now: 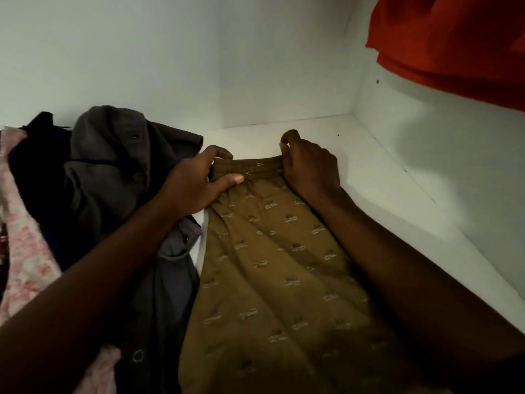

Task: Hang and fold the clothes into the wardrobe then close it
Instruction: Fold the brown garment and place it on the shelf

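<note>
Brown patterned cloth [272, 268] is laid flat on the white shelf [377, 177] inside the wardrobe, its far hem toward the back wall. That hem is pinched at its left corner by the left hand [196, 183], thumb on top, so the grip is closed on the cloth. The right corner is held by the right hand [309, 169], fingers curled over the edge, grip likewise closed on it. Just left of the cloth a grey shirt [119, 172] is heaped, with a pink garment [25, 251] beyond it. Red fabric [454, 38] is seen hanging at upper right.
</note>
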The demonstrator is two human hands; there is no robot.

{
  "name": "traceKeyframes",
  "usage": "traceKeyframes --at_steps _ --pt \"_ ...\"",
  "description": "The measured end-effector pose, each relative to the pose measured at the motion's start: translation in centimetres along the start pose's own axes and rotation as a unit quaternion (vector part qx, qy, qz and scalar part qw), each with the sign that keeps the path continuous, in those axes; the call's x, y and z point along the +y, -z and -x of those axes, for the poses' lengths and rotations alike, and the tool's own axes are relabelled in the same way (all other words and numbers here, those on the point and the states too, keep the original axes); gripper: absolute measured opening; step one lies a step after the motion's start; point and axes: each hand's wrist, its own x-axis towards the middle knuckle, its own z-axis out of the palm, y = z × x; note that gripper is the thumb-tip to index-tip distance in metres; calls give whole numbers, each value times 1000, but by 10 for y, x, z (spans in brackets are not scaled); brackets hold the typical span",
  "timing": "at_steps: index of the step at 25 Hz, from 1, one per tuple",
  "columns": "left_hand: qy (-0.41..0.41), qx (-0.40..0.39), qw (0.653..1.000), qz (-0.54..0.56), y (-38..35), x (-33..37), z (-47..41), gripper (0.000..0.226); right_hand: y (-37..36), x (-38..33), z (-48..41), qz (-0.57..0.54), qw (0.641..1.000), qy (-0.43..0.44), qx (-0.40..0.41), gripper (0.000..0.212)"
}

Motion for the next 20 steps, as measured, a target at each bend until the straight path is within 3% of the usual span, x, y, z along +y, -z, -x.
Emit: traceKeyframes --at_steps 5,10,15,18,20 --pt "64 33 997 36 -4 2 -26 52 -14 4 -42 75 997 -35 -9 37" --pt "53 -48 997 4 0 12 -26 91 2 16 -42 44 990 -119 -63 43" --pt "78 -86 992 39 4 10 -29 92 70 11 56 42 956 -262 -129 56" --pt "95 -85 990 57 0 9 -26 83 98 -35 147 -6 954 -254 -156 60" --pt "112 -75 987 87 -4 6 -26 80 96 -53 184 30 951 -235 -198 71"
